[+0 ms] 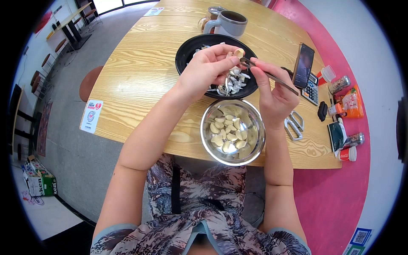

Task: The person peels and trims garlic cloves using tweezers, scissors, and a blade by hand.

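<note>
My left hand pinches a garlic clove between thumb and fingertips, above the black plate. In my right hand is a slim metal tool that looks like tweezers. Its tip meets the clove or lies just beside it; I cannot tell which. White papery garlic skins lie on the plate, partly hidden by my hands. Nearer to me, a shiny steel bowl holds several pale peeled cloves and stands close to the table's front edge.
A grey mug and a glass jar stand behind the plate. To the right are a propped phone, a calculator, scissors with light handles, a black case, paper cups, cans and an orange packet.
</note>
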`<state>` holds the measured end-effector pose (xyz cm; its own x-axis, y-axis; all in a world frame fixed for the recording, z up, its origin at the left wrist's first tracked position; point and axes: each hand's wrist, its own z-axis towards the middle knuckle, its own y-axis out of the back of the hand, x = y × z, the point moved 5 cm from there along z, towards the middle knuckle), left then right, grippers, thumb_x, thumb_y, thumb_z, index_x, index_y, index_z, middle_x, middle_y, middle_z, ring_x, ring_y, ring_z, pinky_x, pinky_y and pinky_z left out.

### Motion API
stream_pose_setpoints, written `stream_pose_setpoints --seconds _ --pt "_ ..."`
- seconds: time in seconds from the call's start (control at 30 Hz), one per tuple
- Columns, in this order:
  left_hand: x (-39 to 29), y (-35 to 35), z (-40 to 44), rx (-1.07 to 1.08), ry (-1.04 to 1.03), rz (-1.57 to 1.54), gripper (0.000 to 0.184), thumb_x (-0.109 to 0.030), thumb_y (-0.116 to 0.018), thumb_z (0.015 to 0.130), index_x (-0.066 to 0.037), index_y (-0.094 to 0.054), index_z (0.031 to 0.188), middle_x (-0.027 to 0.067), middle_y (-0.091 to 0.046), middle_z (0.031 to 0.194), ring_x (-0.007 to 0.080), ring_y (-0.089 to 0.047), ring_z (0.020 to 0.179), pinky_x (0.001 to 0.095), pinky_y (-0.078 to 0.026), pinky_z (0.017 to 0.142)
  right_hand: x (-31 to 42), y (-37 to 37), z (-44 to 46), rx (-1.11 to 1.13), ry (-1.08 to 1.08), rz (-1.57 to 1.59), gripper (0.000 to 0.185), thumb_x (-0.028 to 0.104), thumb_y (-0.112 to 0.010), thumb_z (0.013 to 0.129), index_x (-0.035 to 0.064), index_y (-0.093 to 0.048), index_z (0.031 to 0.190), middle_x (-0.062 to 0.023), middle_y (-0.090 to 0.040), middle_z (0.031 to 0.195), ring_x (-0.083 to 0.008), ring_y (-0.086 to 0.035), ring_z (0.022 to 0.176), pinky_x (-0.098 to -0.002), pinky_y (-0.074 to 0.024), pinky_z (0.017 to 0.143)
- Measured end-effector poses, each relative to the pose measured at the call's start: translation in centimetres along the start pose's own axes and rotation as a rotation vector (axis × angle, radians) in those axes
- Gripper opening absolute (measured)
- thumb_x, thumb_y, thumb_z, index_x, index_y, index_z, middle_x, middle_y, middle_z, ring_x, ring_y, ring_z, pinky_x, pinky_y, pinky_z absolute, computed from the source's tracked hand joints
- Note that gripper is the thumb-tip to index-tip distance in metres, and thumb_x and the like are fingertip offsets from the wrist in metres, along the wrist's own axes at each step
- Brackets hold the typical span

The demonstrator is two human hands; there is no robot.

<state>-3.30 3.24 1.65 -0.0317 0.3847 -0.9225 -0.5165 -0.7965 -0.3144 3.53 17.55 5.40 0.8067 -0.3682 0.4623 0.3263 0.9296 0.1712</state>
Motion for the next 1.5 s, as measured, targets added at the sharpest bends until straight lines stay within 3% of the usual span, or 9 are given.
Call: stream_pose_setpoints --seconds 0.23,0.33,0.8,1.0,1.07,1.13,1.33,1.4,1.5 --pt "0.5 1.0 0.3 0.026 0.081 -0.186 0.026 -0.012 -0.06 0.095 -0.003 -0.058 0.12 -0.0008 -0.064 0.101 -0.0013 -0.035 0.054 0.0146 -0.026 0.044 -0.5 0.3 0.2 -0.05 -0.033 0.03 0.015 -0.006 -0.07 0.082 -0.0048 -0.069 0.097 -0.0115 -0.071 0.092 -0.0141 -0.067 0.079 -0.024 -0.0535 0.071" --pt "0.6 1.1 0.5 0.122 0.083 -0.289 0.023 -0.014 -0.061 0.095 -0.004 -0.058 0.115 0.0071 -0.067 0.097 0.0002 -0.039 0.054 0.0154 -0.029 0.045 -1.1 0.7 0.1 -0.079 -0.169 0.131 0.014 -0.005 -0.07 0.083 -0.0044 -0.069 0.097 -0.0107 -0.071 0.093 -0.0131 -0.066 0.08 -0.0235 -0.0519 0.074" --pt "0.3 3.8 1.5 -0.136 -0.02 -0.35 0.023 -0.019 -0.055 0.099 -0.001 -0.058 0.113 0.0091 -0.064 0.103 -0.0007 -0.031 0.053 0.0141 -0.027 0.045 -1.6 1.6 0.3 -0.134 -0.223 0.101 0.013 -0.002 -0.071 0.083 -0.0041 -0.069 0.095 -0.0097 -0.071 0.092 -0.0126 -0.065 0.081 -0.0235 -0.0508 0.074" --pt "-0.3 2.1 0.7 -0.127 -0.107 -0.049 0.025 -0.016 -0.062 0.095 -0.003 -0.063 0.116 0.0042 -0.068 0.094 -0.0005 -0.037 0.054 0.0142 -0.029 0.047 -3.3 -0.2 -0.2 0.224 -0.34 -0.149 0.016 0.006 -0.071 0.085 -0.0027 -0.068 0.097 -0.0074 -0.071 0.09 -0.011 -0.066 0.077 -0.0225 -0.0505 0.07" --pt "-0.3 1.6 0.7 -0.137 -0.124 0.06 0.025 -0.015 -0.064 0.093 -0.004 -0.064 0.115 0.0022 -0.069 0.091 -0.0009 -0.04 0.055 0.0143 -0.03 0.048 -3.0 0.0 0.1 0.145 -0.358 -0.105 0.017 0.003 -0.072 0.083 -0.0025 -0.068 0.099 -0.0083 -0.071 0.09 -0.0126 -0.067 0.08 -0.0241 -0.0512 0.072" --pt "-0.5 0.9 0.4 -0.129 -0.204 0.21 0.024 -0.014 -0.065 0.092 -0.003 -0.064 0.114 -0.0007 -0.069 0.087 -0.002 -0.045 0.06 0.0154 -0.032 0.049 -1.6 0.8 0.4 -0.125 -0.159 0.033 0.018 0.0 -0.073 0.082 -0.0025 -0.068 0.099 -0.0093 -0.071 0.091 -0.0141 -0.067 0.081 -0.0253 -0.0518 0.073" --pt "-0.3 0.2 0.4 -0.04 -0.261 0.318 0.023 -0.009 -0.066 0.091 0.001 -0.063 0.112 0.0012 -0.069 0.092 0.0013 -0.058 0.076 0.0169 -0.046 0.064 -1.4 0.3 0.0 -0.045 -0.054 -0.029 0.022 -0.006 -0.068 0.085 -0.0073 -0.064 0.106 -0.0154 -0.069 0.105 -0.0188 -0.066 0.095 -0.028 -0.0518 0.086" --pt "-0.2 0.3 0.3 -0.029 -0.225 0.41 0.023 -0.007 -0.065 0.091 0.002 -0.064 0.112 0.0031 -0.069 0.093 0.0036 -0.061 0.082 0.0179 -0.049 0.071 -1.4 0.3 0.2 -0.093 0.019 -0.074 0.019 -0.004 -0.074 0.078 -0.0017 -0.069 0.096 -0.0112 -0.072 0.094 -0.0144 -0.067 0.079 -0.0245 -0.0534 0.068" --pt "-0.2 0.4 0.3 -0.03 -0.232 0.491 0.023 -0.007 -0.065 0.091 0.003 -0.064 0.112 0.0037 -0.069 0.094 0.0038 -0.061 0.082 0.0181 -0.049 0.071 -1.0 0.3 0.4 -0.046 0.058 -0.091 0.018 -0.005 -0.074 0.078 -0.0015 -0.069 0.095 -0.0111 -0.072 0.092 -0.0138 -0.067 0.076 -0.0238 -0.0532 0.066"
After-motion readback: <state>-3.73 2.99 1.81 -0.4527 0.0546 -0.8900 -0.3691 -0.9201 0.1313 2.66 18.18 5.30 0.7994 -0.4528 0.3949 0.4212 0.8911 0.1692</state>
